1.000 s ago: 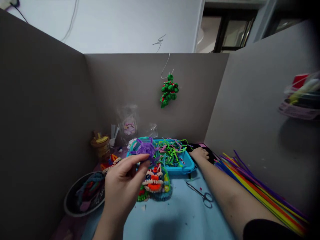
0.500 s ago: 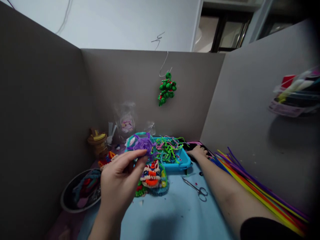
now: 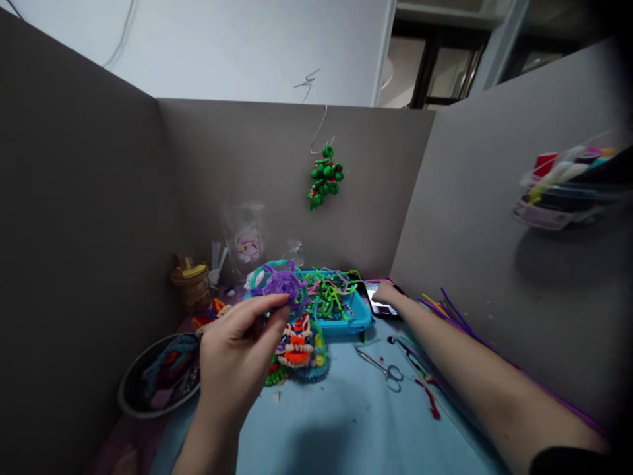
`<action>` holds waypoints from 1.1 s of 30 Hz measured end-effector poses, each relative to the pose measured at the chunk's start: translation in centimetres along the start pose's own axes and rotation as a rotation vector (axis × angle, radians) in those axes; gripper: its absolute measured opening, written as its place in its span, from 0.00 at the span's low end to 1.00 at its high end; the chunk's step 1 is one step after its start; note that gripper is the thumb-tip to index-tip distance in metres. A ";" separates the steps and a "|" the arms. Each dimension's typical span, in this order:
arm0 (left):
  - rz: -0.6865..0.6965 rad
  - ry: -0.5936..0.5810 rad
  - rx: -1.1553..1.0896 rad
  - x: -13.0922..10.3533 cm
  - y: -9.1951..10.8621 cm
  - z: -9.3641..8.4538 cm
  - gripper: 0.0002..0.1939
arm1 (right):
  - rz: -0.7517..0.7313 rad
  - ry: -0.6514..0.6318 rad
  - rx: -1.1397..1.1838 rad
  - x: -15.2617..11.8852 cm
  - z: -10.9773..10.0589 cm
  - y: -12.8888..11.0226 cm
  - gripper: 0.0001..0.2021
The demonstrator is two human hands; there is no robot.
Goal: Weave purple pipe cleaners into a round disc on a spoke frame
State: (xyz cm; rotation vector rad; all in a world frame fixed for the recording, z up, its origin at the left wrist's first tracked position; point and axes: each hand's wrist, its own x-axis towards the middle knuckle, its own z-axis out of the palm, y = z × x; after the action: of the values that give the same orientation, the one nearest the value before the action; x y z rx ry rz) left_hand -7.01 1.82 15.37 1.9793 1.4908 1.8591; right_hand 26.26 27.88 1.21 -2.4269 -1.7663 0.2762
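Note:
A purple fuzzy piece of pipe cleaners (image 3: 283, 284), with several short arms sticking out, is pinched between the thumb and fingertips of my left hand (image 3: 242, 343). My right hand (image 3: 389, 294) reaches far forward over a phone (image 3: 378, 307) with a lit screen. Most of its fingers are hidden behind the hand, and whether they touch the screen is unclear. Left of the phone stands a blue tray (image 3: 346, 324) heaped with green and pink pipe cleaner pieces. An orange and white lion-head figure (image 3: 297, 344) sits in front of the tray.
Scissors (image 3: 380, 368) lie on the blue cloth (image 3: 316, 422). Long pipe cleaners (image 3: 459, 313) run along the right wall, partly behind my forearm. A dark bowl (image 3: 129, 389) stands at left, near a brown jar (image 3: 192, 287). A green ornament (image 3: 326, 175) hangs on the back panel.
My right hand has drawn its spread fingers in, and the phone's lit screen now shows beside it. My right forearm has swung right, uncovering red strands. My left hand still holds the purple piece.

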 end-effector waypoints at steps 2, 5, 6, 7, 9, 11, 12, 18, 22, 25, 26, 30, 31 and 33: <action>0.005 -0.002 0.002 0.0 0.1 -0.1 0.08 | -0.046 -0.042 -0.018 -0.6 -0.6 0.3 0.16; -0.006 0.002 0.004 0.0 0.2 -0.4 0.08 | -0.108 -0.071 -0.033 -2.4 -0.3 0.9 0.16; -0.015 0.006 0.002 0.1 0.3 -0.4 0.08 | -0.130 -0.072 -0.032 -3.1 0.1 1.0 0.16; -0.024 0.008 0.000 0.1 0.2 -0.4 0.08 | -0.149 -0.068 -0.026 -3.8 0.5 1.0 0.16; -0.036 0.012 -0.003 0.2 0.2 -0.5 0.09 | -0.166 -0.050 -0.001 -4.8 1.3 0.9 0.16; -0.041 0.015 -0.003 0.3 0.1 -0.5 0.09 | -0.160 -0.018 0.041 -5.3 1.7 0.5 0.16; -0.041 0.017 -0.002 0.3 0.1 -0.5 0.09 | -0.151 0.002 0.068 -5.3 1.6 0.3 0.16; -0.059 0.002 0.000 0.2 -0.1 -0.3 0.09 | -0.084 0.155 0.306 -4.6 -2.6 -1.2 0.16; -0.123 -0.038 0.026 0.2 -0.6 0.7 0.11 | -0.140 0.310 0.510 -7.0 -6.2 -3.5 0.14; -0.137 -0.080 0.044 0.2 -1.1 1.7 0.11 | -0.316 0.360 0.660 -12.0 -7.7 -6.2 0.13; -0.135 -0.079 0.051 0.2 -1.2 1.9 0.11 | -0.393 0.342 0.701 -14.1 -7.8 -7.1 0.12; -0.119 -0.026 0.080 0.0 -1.5 2.7 0.12 | -0.680 0.126 0.833 -22.1 -7.2 -9.6 0.10; -0.107 -0.026 0.082 -0.1 -1.4 2.8 0.12 | -0.692 0.066 0.876 -23.3 -6.9 -10.0 0.10; -0.072 -0.041 0.091 -0.3 -1.1 3.0 0.10 | -0.669 0.035 0.894 -24.6 -6.3 -10.5 0.11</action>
State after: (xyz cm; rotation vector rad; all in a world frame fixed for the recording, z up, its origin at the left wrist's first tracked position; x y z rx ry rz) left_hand -5.24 3.89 13.64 1.9603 1.6400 1.7428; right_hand 10.56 7.76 11.36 -1.1721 -1.7716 0.7275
